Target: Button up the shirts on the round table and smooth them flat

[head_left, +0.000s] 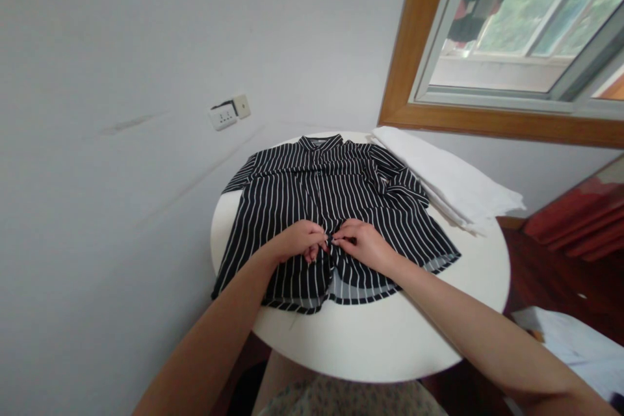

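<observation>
A black shirt with white stripes (283, 198) lies front side up on a round white table (370, 344), its collar towards the wall and its hem towards me. My left hand (303, 240) pinches the shirt's front edge low down, near the middle. Close beside it, my right hand (359, 244) pinches the opposite front edge, and the fingertips of both hands nearly meet. The cloth bunches up between them. Any button there is too small to make out. Below my hands the two front panels hang apart at the hem, and grey inner fabric shows.
Folded white cloth (439, 172) lies at the table's right rear, its corner overhanging the edge. A wall with a socket (224, 117) stands behind, and a wood-framed window (414, 45) is at right. White material (575, 338) sits low at right, near a red curtain (585, 214).
</observation>
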Available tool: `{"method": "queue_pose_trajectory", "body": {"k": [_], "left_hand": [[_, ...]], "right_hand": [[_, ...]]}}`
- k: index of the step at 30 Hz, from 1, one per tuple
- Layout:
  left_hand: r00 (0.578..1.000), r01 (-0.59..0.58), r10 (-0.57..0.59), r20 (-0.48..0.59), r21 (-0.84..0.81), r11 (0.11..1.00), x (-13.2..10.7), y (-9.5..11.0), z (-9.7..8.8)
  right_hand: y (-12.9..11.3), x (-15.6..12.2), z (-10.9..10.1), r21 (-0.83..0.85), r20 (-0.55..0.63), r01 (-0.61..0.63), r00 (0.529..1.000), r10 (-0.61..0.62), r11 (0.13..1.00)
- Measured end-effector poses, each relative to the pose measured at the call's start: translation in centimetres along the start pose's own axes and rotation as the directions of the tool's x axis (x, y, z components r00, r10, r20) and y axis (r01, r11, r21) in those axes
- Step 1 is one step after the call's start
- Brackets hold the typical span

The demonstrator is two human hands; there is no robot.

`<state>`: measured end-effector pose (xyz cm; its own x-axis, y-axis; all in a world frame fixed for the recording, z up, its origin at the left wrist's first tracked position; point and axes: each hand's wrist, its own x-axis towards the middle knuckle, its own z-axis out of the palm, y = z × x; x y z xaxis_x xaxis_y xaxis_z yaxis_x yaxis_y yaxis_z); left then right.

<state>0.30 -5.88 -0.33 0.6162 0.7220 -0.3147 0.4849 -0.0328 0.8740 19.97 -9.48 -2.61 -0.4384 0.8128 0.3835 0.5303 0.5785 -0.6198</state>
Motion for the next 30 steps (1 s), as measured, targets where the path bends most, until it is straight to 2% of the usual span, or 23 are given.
{"method": "queue_pose_trajectory", "body": {"k": [4, 8, 14, 17, 23, 26, 30], "left_hand": [[1.0, -0.005, 0.005, -0.006, -0.009, 1.0, 0.1, -0.3, 0.0], [1.0, -0.022, 0.022, -0.021, -0.003, 1.0, 0.2, -0.4, 0.0], [1.0, -0.006, 0.005, -0.023, -0.026, 1.0, 0.2, -0.5, 0.0], [1.0, -0.012, 0.012, -0.022, -0.023, 1.0, 0.2, -0.4, 0.0], [0.998, -0.04, 0.039, -0.043, -0.007, 0.999, 0.1, -0.2, 0.0], [0.995, -0.08, 0.08, -0.052, 0.008, 0.997, 0.1, -0.1, 0.2], [0.989, -0.129, 0.134, -0.062, 0.073, 0.989, 0.1, -0.1, 0.3]], "right_hand": [[-0.5, -0.2, 0.0, -0.182, 0.055, 0.062, 0.997, -0.053, 0.981], [-1.1, -0.4, -0.2, -0.371, 0.128, 0.108, 0.99, -0.064, 0.922], [-1.9, -0.4, 0.0, -0.527, 0.165, 0.125, 0.985, -0.044, 0.84], [-2.2, -0.5, 0.1, -0.551, 0.122, 0.061, 0.993, 0.008, 0.832], [-2.5, -0.8, 0.4, -0.484, 0.004, -0.101, 0.993, 0.117, 0.869], [-2.6, -0.9, 0.6, -0.496, -0.019, -0.134, 0.989, 0.144, 0.858], [-2.5, -0.8, 0.5, -0.501, 0.01, -0.129, 0.988, 0.155, 0.856]]}}
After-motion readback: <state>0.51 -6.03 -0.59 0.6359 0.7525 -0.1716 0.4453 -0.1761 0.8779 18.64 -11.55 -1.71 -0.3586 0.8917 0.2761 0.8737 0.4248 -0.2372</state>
